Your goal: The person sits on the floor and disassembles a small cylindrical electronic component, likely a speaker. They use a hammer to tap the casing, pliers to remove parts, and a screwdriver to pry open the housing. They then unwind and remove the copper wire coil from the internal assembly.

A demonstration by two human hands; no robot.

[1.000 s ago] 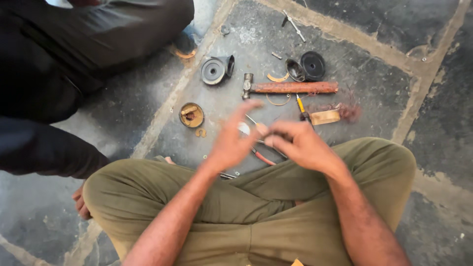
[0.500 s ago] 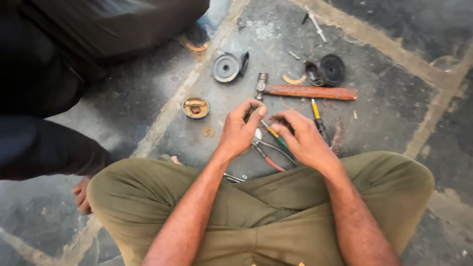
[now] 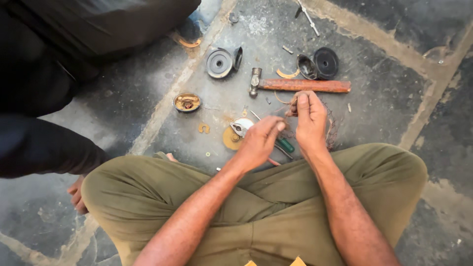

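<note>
Your left hand (image 3: 259, 140) and right hand (image 3: 309, 119) pinch shut on a thin wire (image 3: 286, 114), its long axis running 3 to 9 o'clock. Hammer (image 3: 300, 85) lies at 12, head pointing 9.

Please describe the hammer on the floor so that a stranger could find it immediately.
On the grey stone floor, look just beyond the right hand of the person sitting cross-legged. The hammer lies flat there, its small metal head pointing left. Its long reddish-brown handle is the only straight, long thing among the round dark metal parts.

Grey stone floor (image 3: 394, 29), pale joints
</note>
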